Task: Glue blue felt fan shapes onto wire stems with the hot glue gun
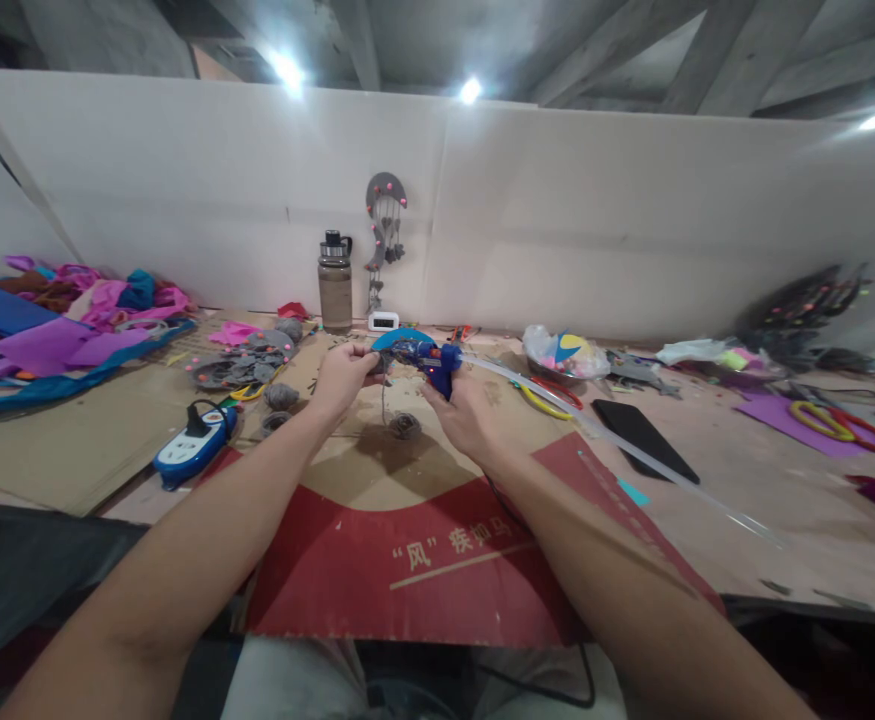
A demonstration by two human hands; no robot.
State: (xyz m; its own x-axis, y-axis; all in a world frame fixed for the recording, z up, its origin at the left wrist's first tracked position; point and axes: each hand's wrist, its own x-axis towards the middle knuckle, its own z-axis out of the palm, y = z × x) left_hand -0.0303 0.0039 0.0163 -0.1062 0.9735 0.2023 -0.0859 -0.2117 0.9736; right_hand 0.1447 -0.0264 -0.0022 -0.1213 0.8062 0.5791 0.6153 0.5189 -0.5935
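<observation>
My right hand [467, 412] is closed round the grip of a blue hot glue gun [441, 364], whose nozzle points left. A long clear glue stick [617, 440] trails from the gun's back toward the lower right. My left hand [341, 376] pinches a small blue curved felt piece [401, 341] with grey cord right at the nozzle. Both hands hover above a red and brown cardboard sheet [422, 560]. A small coil of grey cord [405, 426] lies on the cardboard below the hands.
Blue power strip [193, 445] at left. Felt scraps in pink, purple and blue [69, 330] pile far left. A water bottle [334, 284] stands at the back. Black phone [643, 438], yellow scissors [549, 398] and a bag of scraps [564, 355] lie right.
</observation>
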